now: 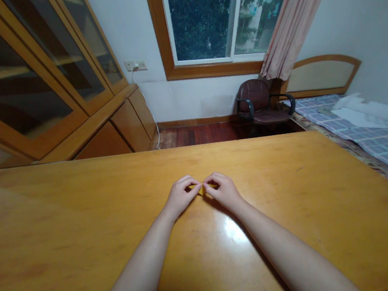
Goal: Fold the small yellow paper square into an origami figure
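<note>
A small piece of folded yellow paper (201, 191) is pinched between my two hands, just above the wooden table (85, 229). My left hand (182, 193) grips it from the left with thumb and fingertips pressed together. From the right, my right hand (224, 189) pinches it the same way. Both sets of fingertips nearly meet at the paper's middle. Most of the paper is hidden behind my fingers, so its full shape cannot be made out.
Beyond the table's far edge stands a brown office chair (256, 103) below the window (202, 21). A glass-fronted cabinet (79, 99) is at the left, with a white cable (147, 102) hanging beside it. To the right is a bed (366, 124) with a checked cover.
</note>
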A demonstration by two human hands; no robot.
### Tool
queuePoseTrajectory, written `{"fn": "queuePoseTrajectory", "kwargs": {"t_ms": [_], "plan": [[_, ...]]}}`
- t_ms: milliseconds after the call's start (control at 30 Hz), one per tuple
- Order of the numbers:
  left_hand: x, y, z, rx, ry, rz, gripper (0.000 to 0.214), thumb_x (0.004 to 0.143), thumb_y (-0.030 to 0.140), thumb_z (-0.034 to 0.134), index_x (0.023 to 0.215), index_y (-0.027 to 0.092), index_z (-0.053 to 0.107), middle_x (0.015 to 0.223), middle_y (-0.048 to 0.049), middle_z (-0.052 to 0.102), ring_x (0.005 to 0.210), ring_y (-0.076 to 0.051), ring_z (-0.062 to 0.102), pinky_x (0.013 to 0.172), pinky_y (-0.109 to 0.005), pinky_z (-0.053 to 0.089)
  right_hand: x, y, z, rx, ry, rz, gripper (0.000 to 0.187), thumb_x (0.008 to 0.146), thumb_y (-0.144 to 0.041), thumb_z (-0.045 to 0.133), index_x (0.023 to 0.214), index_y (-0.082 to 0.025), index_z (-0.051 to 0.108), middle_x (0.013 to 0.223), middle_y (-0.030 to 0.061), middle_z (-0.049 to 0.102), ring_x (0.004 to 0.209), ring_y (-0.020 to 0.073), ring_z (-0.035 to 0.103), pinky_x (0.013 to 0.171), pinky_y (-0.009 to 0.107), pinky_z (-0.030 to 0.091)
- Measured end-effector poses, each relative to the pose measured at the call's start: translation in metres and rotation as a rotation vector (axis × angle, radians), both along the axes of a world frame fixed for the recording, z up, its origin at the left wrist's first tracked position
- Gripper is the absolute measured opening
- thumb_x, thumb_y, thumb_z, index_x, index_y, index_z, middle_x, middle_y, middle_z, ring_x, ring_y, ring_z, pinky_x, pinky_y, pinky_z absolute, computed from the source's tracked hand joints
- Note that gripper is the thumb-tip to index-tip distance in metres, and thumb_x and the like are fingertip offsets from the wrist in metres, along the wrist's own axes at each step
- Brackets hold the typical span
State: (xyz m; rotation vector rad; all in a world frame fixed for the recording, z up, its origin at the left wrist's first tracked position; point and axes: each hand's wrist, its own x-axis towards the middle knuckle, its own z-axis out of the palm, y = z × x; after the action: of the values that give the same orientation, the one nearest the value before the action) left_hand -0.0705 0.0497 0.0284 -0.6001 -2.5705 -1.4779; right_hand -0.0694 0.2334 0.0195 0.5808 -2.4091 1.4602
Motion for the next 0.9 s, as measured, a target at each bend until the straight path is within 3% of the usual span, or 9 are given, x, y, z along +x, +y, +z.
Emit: {"fn": "queuePoseTrajectory", "kwargs": {"t_ms": [467,667,800,900], "plan": [[-0.006,-0.009,-0.002,0.262,-0.162,0.180,0.020,0.079,0.037,0.063,0.073,0.017,0.066,0.077,-0.0021,0.064,0.079,-0.017,0.059,0.071,-0.026,0.044,-0.010,0.009,-0.011,-0.381,-0.256,-0.170,0.017,0.080,-0.035,0.063,0.078,-0.018,0.065,0.073,0.0031,0.066,0.065,0.0163,0.060,0.064,0.028,0.048],[-0.006,-0.007,-0.003,0.215,-0.129,0.156,0.020,0.080,0.036,0.063,0.072,0.018,0.066,0.077,-0.0021,0.063,0.078,-0.017,0.059,0.069,-0.025,0.045,-0.006,0.005,-0.004,-0.280,-0.193,-0.060,0.019,0.086,-0.036,0.060,0.088,-0.019,0.067,0.081,0.0041,0.066,0.070,0.0161,0.060,0.067,0.028,0.047],[-0.005,-0.005,-0.004,0.175,-0.104,0.111,0.019,0.081,0.035,0.062,0.072,0.019,0.065,0.077,-0.0018,0.062,0.076,-0.016,0.059,0.069,-0.025,0.046,-0.003,0.004,-0.001,-0.126,-0.112,-0.003,0.014,0.085,-0.030,0.061,0.082,-0.019,0.068,0.076,0.0032,0.065,0.070,0.0159,0.058,0.066,0.027,0.044],[-0.004,-0.003,-0.004,0.146,-0.080,0.090,0.018,0.082,0.034,0.061,0.073,0.019,0.066,0.077,-0.0021,0.062,0.077,-0.016,0.059,0.070,-0.025,0.046,-0.002,0.005,-0.002,-0.098,-0.104,-0.003,0.016,0.086,-0.029,0.060,0.078,-0.018,0.068,0.075,0.0033,0.065,0.069,0.0157,0.058,0.066,0.027,0.043]]}}
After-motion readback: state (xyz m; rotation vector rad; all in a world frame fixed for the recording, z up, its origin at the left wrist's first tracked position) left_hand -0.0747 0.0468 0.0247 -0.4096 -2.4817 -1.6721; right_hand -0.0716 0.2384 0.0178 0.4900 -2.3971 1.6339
